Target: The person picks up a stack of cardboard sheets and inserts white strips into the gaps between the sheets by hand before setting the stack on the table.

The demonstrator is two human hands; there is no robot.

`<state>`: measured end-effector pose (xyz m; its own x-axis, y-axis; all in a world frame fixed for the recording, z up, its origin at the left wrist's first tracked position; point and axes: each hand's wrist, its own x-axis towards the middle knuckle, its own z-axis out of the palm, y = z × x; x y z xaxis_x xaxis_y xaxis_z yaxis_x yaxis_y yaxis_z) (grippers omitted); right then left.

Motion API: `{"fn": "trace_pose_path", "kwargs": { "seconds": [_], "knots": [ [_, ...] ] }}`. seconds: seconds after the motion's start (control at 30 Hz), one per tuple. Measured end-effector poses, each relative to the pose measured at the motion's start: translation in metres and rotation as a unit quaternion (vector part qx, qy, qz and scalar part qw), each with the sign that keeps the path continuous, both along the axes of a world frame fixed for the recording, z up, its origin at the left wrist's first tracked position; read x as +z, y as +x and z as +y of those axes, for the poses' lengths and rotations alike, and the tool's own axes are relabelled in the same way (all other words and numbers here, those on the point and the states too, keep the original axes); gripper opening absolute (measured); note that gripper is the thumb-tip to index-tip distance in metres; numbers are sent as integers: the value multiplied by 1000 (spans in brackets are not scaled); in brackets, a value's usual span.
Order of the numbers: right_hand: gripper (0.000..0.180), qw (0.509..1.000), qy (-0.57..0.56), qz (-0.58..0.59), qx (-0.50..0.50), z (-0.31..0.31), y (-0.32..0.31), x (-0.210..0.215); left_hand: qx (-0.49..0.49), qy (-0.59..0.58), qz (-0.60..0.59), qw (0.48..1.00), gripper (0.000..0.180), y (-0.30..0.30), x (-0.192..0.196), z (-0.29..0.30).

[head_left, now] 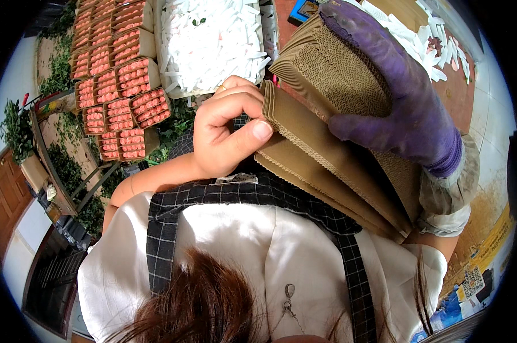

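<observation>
A thick stack of brown corrugated cardboard sheets (333, 108) is held upright in front of my chest. My right hand (395, 91), in a purple glove, wraps over the top and right side of the stack. My bare left hand (230, 128) pinches the near edge of one sheet between thumb and fingers, peeling it away from the rest. A ring shows on one left finger.
Rows of cardboard-wrapped bundles of pink-red flower buds (118, 86) lie at the upper left. A pile of white paper strips (213, 40) fills the table top behind my hands. Green leaves (61, 63) litter the floor at left. My checked apron straps (258, 194) cross my white shirt.
</observation>
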<state>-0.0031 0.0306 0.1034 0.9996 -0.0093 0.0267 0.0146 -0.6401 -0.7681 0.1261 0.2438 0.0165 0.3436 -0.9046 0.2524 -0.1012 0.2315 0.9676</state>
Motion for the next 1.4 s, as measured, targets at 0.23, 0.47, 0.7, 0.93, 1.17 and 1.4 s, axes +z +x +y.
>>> {"fn": "trace_pose_path", "kwargs": {
  "seconds": [0.23, 0.47, 0.7, 0.93, 1.17, 1.4],
  "knots": [
    [89, 1000, -5, -2, 5, 0, 0, 1, 17, 25, 28, 999, 10, -2, 3, -2],
    [88, 1000, 1, -5, 9, -1, 0, -1, 17, 16, 36, 999, 10, -2, 2, -3],
    [88, 1000, -9, 3, 5, 0, 1, 1, 17, 18, 47, 999, 11, -3, 2, -2],
    [88, 1000, -18, -1, 3, 0, 0, 1, 19, 12, 47, 999, 10, -3, 1, -2],
    [88, 1000, -16, 6, 2, 0, 1, 2, 14, 13, 32, 999, 14, -4, 0, -1],
    [89, 1000, -3, 2, -2, 0, -2, 0, 44, -9, 204, 978, 30, -12, -3, 0]
  ]
}}
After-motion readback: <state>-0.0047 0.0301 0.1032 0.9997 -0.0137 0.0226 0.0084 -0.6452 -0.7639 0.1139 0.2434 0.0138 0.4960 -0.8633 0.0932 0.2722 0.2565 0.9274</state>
